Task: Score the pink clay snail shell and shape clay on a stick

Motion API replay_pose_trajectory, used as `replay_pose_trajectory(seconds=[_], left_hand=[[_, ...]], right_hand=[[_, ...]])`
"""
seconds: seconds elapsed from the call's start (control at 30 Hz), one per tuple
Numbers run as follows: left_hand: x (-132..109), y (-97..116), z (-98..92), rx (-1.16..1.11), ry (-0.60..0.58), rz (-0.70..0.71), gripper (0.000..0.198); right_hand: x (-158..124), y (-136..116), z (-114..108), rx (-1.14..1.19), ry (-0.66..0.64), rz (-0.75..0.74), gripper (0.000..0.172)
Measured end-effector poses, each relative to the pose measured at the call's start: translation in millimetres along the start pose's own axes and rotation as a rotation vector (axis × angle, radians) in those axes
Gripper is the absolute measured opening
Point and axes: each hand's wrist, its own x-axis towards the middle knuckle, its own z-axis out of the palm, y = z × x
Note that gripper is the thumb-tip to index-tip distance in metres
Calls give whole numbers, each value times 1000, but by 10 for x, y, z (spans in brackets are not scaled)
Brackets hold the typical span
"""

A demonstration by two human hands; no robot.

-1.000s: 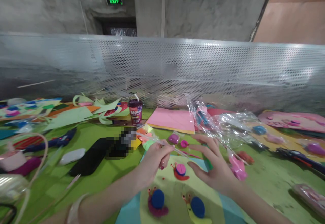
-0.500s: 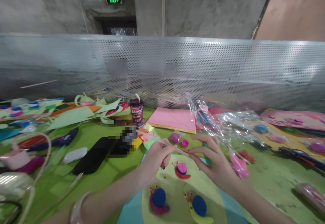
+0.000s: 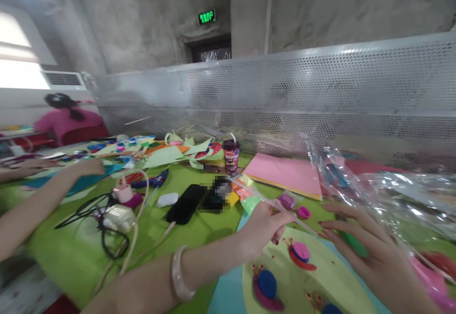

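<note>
My left hand (image 3: pixel 265 226) is closed in a pinch around a long, thin translucent stick (image 3: pixel 302 223), which slants over a decorated sheet. To the right, my right hand (image 3: pixel 374 252) hovers with fingers spread, and a green handle-like object (image 3: pixel 352 243) is tucked against them; its full shape is hidden. Below the hands is a pale yellow-green paper (image 3: pixel 285 269) on a blue backing. On it sit clay snails: one with a pink-topped shell (image 3: pixel 301 252), one with a blue shell (image 3: pixel 267 284), and another blue-shelled one (image 3: pixel 331 308) cut off by the frame's bottom.
A drink cup (image 3: pixel 231 157) with a straw stands behind, beside pink paper (image 3: pixel 285 174). Left lie a black phone (image 3: pixel 185 204), a white case (image 3: pixel 167 200), cables and a glue gun (image 3: pixel 155 181). Clear plastic wrap (image 3: pixel 402 195) covers the right. Another person's arm (image 3: pixel 53 185) reaches in from the left.
The view has swung left, bringing in a co-worker's arms and a seated person in pink. My right hand has drawn away from the stick; my left hand still pinches it.
</note>
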Motion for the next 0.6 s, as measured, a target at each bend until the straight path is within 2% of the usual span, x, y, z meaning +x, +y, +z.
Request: replay_pose_trajectory(seconds=[0.3, 0.4, 0.5, 0.6], left_hand=[[-4, -11, -10, 61, 12, -4, 24], [43, 82, -64, 153, 15, -46, 24], [147, 371, -319, 299, 18, -99, 24], [243, 732, -781, 448, 142, -102, 24]], right_hand=[[-30, 33, 27, 7, 33, 86, 13], [-23, 32, 13, 0, 21, 85, 13], [-22, 56, -8, 0, 39, 89, 14], [-29, 89, -25, 22, 56, 121, 14]])
